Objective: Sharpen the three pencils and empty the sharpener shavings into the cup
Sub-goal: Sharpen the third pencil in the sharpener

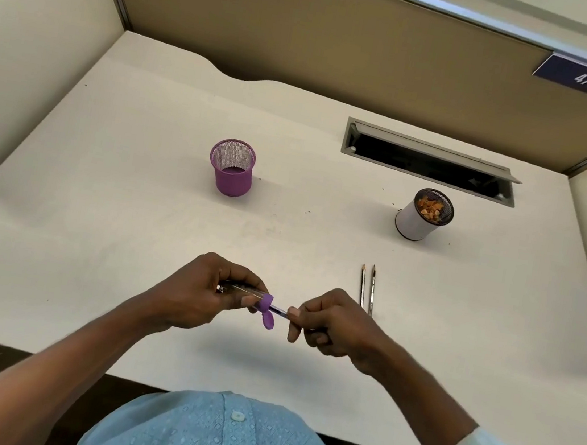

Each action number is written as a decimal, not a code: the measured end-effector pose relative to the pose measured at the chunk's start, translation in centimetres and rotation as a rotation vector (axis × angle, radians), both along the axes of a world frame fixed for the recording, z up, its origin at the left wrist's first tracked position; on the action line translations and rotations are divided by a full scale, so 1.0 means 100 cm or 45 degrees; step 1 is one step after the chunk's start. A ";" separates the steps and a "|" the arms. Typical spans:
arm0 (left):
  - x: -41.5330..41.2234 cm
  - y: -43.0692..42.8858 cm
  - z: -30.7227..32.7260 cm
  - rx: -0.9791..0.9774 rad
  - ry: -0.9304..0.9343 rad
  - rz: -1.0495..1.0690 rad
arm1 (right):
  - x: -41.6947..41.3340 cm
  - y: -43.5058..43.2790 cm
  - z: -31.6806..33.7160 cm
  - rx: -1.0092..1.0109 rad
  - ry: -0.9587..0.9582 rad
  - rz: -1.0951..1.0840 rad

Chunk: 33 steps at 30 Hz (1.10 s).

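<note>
Purple mesh cup (232, 167) — white cup (418, 218) — blue diamond-patterned shirt (224, 444).

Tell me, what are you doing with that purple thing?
A person is sharpening a pencil. The left hand holds a clear sharpener with a purple cap, and the right hand holds the pencil pushed into it. Two more pencils lie side by side on the desk. Farther back stand a purple mesh cup and a white cup with shavings in it.

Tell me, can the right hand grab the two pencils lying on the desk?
Probably yes: the two pencils lie just beyond the right hand with nothing between, but it must first release the pencil it holds.
</note>
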<state>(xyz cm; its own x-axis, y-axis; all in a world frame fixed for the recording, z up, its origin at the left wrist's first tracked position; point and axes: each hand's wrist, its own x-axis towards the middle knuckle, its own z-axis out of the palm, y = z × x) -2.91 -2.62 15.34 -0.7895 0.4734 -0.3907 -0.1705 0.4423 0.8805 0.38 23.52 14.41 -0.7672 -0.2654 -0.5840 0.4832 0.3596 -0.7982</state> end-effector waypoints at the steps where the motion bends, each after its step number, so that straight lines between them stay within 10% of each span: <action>1: 0.001 0.000 0.000 0.003 0.012 -0.006 | -0.003 0.003 0.003 -0.102 -0.165 0.011; 5: -0.003 -0.004 -0.001 0.025 -0.027 -0.002 | -0.001 0.003 0.002 -0.062 0.103 0.065; 10: -0.006 -0.005 -0.005 0.080 -0.166 0.053 | 0.012 0.005 -0.026 0.588 1.412 0.306; 13: -0.006 -0.002 -0.006 0.108 -0.145 0.040 | 0.017 0.004 -0.028 0.887 1.699 0.370; 15: -0.006 0.000 -0.007 0.084 -0.080 0.064 | 0.015 0.001 -0.025 0.798 1.498 0.315; 20: 0.009 0.003 -0.010 -0.010 0.131 -0.050 | -0.012 0.008 0.006 0.020 -0.008 0.129; 22: 0.013 0.002 -0.013 0.007 0.161 -0.015 | -0.015 0.010 0.013 0.001 -0.082 0.194; 33: 0.011 -0.005 0.002 0.075 0.023 0.167 | 0.012 -0.003 -0.018 0.714 1.763 0.211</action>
